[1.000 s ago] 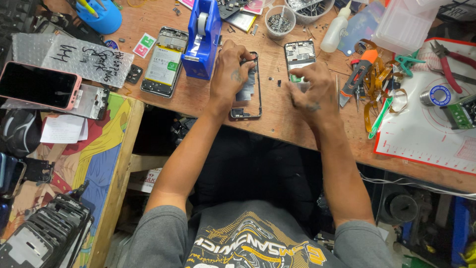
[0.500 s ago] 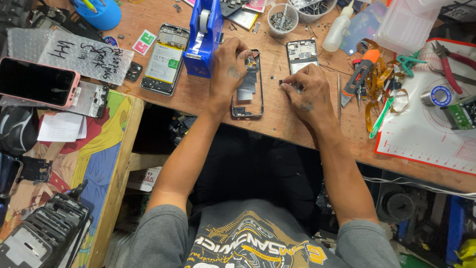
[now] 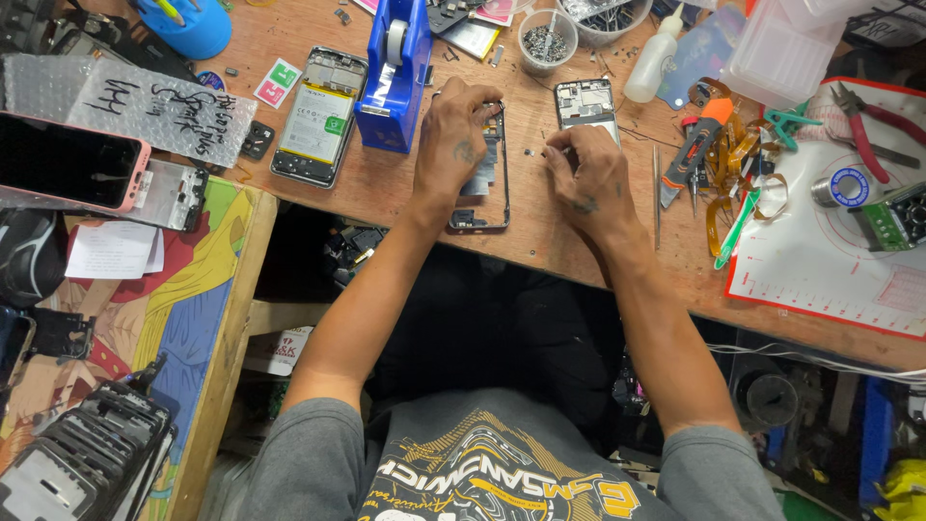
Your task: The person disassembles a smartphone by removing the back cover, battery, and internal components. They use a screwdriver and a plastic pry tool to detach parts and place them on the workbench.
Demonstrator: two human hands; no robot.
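Observation:
An opened black phone frame (image 3: 481, 189) lies on the wooden bench in front of me. My left hand (image 3: 453, 135) rests on its upper half and holds it down, fingers curled over the top edge. My right hand (image 3: 586, 176) sits just to the right of it on the bench. Its fingertips are pinched together near a tiny screw (image 3: 528, 152); whether anything is between them does not show. A second opened phone body (image 3: 585, 99) lies just beyond my right hand.
A blue tape dispenser (image 3: 395, 69) and an opened phone with its battery showing (image 3: 318, 118) stand left of my left hand. A cup of screws (image 3: 547, 39), a white squeeze bottle (image 3: 656, 43), a utility knife (image 3: 694, 150), red pliers (image 3: 868, 121) and a red-edged white mat (image 3: 820, 270) lie to the right.
My right hand has come off the second phone body and moved down and left toward the screw. My left hand has stayed on the phone frame.

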